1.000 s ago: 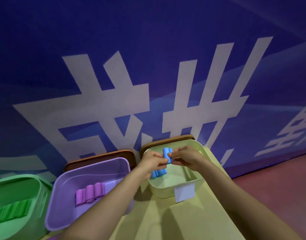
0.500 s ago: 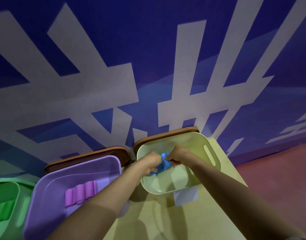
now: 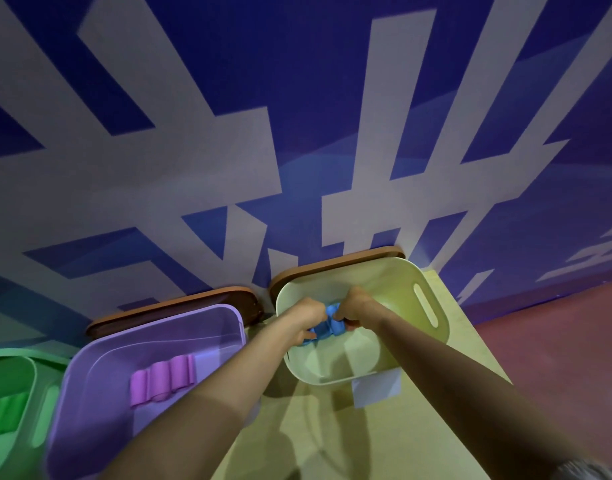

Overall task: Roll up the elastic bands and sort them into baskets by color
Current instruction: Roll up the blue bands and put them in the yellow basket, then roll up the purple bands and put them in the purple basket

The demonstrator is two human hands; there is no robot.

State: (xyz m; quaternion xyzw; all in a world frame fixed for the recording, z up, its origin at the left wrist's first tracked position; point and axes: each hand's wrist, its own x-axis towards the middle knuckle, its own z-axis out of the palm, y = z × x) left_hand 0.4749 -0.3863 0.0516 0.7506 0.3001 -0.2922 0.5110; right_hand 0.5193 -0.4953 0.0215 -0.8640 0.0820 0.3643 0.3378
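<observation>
Head view, single frame. Both hands are down inside the pale cream plastic basket, which stands on the pale yellow table at the right end of a row of three baskets. The left hand and right hand meet over the blue rolled elastic bands. The fingers of both hands are curled round the blue material and pinch it from either side. The blue rolled elastic bands sit low in the cream basket, toward its left wall. Whether they touch the basket floor cannot be told, since the hands cover most of them. How many blue rolls there are is also hidden. A white paper label is on the near outer wall of the cream basket. Just left of it is the lilac plastic basket, with purple rolled bands lying side by side on its floor. At the far left, cut by the frame edge, is the green plastic basket with green rolled bands inside. Two brown lids stand on edge behind the lilac and cream baskets, against the blue wall with large white characters. A reddish floor shows to the right of the table.
</observation>
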